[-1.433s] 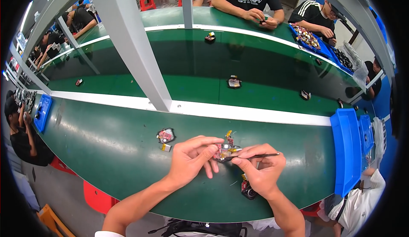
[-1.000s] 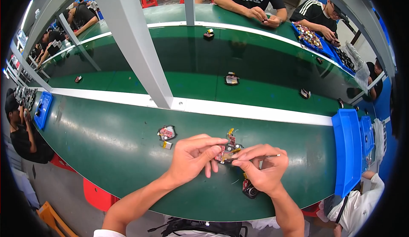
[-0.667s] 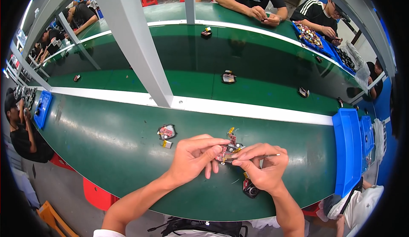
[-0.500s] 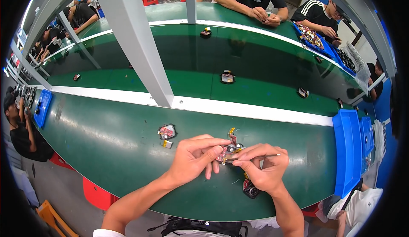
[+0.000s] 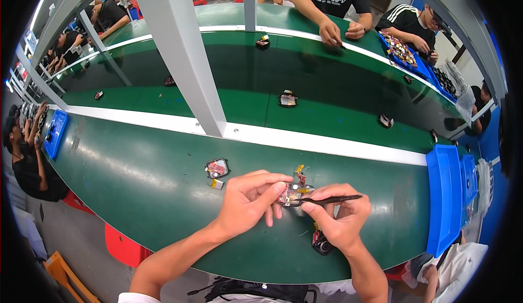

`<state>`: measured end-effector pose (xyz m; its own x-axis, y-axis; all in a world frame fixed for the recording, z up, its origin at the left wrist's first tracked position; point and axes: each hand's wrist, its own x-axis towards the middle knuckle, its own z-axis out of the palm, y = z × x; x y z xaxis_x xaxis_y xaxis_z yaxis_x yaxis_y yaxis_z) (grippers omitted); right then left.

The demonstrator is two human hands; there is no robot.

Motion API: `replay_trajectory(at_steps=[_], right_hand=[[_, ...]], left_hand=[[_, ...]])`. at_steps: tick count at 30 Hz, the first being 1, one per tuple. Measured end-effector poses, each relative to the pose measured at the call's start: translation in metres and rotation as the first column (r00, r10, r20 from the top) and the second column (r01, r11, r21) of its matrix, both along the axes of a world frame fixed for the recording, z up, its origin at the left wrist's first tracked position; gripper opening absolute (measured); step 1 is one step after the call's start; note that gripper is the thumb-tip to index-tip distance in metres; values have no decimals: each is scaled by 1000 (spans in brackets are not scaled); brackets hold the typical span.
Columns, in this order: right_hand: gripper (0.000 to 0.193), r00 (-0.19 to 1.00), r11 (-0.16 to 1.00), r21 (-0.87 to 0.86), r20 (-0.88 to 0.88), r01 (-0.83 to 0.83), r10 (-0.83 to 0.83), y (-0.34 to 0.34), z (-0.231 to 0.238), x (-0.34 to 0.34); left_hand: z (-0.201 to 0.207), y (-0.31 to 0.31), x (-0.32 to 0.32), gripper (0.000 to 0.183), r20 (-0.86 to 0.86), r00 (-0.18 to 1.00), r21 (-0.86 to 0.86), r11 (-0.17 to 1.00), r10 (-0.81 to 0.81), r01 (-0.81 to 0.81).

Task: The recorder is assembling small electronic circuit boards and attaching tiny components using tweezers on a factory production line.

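Between thumb and fingers, my left hand (image 5: pixel 244 200) grips a small black-rimmed device casing (image 5: pixel 290 195) with a red circuit board inside. My right hand (image 5: pixel 344 216) is closed on black tweezers (image 5: pixel 339 199), whose tip reaches into the casing. Just beyond my fingers sits a small red board with a yellow flex strip (image 5: pixel 301 175), partly hidden; I cannot tell whether it is joined to the casing. Partly under my right hand lies a black device part with a round lens-like face (image 5: pixel 321 244). Left of my hands are another open casing (image 5: pixel 217 168) and a small silver battery (image 5: pixel 217 184).
A white rail (image 5: pixel 327 147) and grey post (image 5: pixel 180 58) stand beyond the green table (image 5: pixel 136 167). Behind them, a dark belt (image 5: pixel 229 66) carries several scattered devices. Blue trays (image 5: pixel 444 199) stand at the right, another blue tray (image 5: pixel 56 134) far left. Co-workers sit around.
The tweezers have turned in my right hand, showing their broad dark side, and the casing now tilts flatter toward view. Across the belt, a co-worker's hand has reached down to it.
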<state>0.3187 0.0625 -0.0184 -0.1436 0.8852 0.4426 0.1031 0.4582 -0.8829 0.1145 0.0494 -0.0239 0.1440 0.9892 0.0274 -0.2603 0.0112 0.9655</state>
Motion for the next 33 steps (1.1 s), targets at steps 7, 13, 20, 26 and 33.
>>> replay_trajectory(at_steps=[7, 13, 20, 26, 33], right_hand=[[19, 998, 993, 112, 59, -22, 15, 0, 0, 4], [18, 999, 990, 140, 52, -13, 6, 1, -1, 9], [18, 990, 972, 230, 140, -49, 16, 1, 0, 13], [27, 929, 839, 536, 349, -90, -124, -3, -3, 17], [28, 908, 816, 566, 394, -119, -142, -5, -9, 21]], left_hand=[[1, 0, 7, 23, 11, 1000, 3, 1000, 17, -17], [0, 1, 16, 22, 10, 1000, -4, 1000, 25, -25], [-1, 2, 20, 22, 28, 999, -43, 999, 28, -26], [-3, 4, 23, 23, -59, 998, -50, 999, 14, -17], [0, 3, 38, 19, -227, 966, -18, 991, 126, -134]])
